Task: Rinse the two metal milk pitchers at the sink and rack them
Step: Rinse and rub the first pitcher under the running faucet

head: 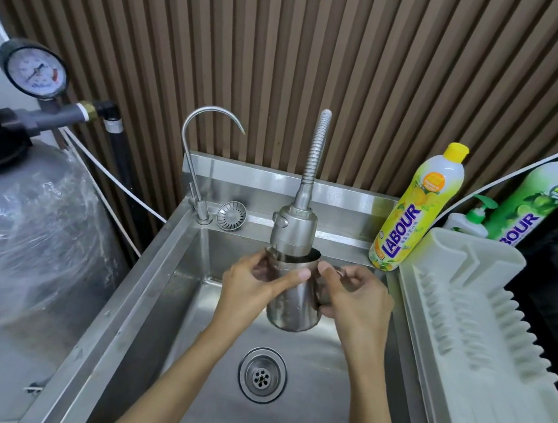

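Pitcher (292, 302) one sits under the spray head (294, 226) above the sink (146, 283). My left hand (248, 289) wraps its body, fingers curled against the steel; my right hand (354, 298) grips the handle side, fingers closed. I judge rinsing underway. The rack (486, 322) holds nothing; I see no second pitcher.

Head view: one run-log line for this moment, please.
stage: rinsing | milk pitcher: under spray faucet | left hand, right hand: holding | dish rack: empty
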Demonstrator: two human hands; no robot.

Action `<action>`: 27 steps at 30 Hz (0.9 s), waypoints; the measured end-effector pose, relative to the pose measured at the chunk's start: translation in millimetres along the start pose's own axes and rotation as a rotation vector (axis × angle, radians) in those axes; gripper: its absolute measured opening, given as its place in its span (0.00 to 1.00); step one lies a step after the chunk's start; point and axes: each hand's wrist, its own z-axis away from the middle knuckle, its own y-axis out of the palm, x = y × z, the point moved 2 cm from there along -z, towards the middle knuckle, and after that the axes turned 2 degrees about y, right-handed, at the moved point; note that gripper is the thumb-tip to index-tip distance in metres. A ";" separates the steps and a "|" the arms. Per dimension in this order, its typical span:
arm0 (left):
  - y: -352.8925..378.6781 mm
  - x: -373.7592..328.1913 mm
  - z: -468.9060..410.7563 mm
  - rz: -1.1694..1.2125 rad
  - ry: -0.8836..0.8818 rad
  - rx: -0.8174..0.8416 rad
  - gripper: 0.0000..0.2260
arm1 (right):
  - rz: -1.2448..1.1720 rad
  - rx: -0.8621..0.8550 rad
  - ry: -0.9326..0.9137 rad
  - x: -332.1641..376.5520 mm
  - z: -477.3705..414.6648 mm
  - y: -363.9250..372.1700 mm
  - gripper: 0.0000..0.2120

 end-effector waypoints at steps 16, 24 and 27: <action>-0.3 -9.2 -4.6 -0.094 0.290 -0.166 0.36 | -0.883 0.350 0.193 -39.9 -5.8 47.5 0.10; -7.4 4.0 3.0 -0.081 0.080 -0.151 0.28 | -0.287 0.205 0.139 -11.9 0.3 17.7 0.11; 1.6 10.6 1.2 0.209 -0.058 0.018 0.20 | 0.041 0.061 -0.032 0.4 1.2 7.5 0.14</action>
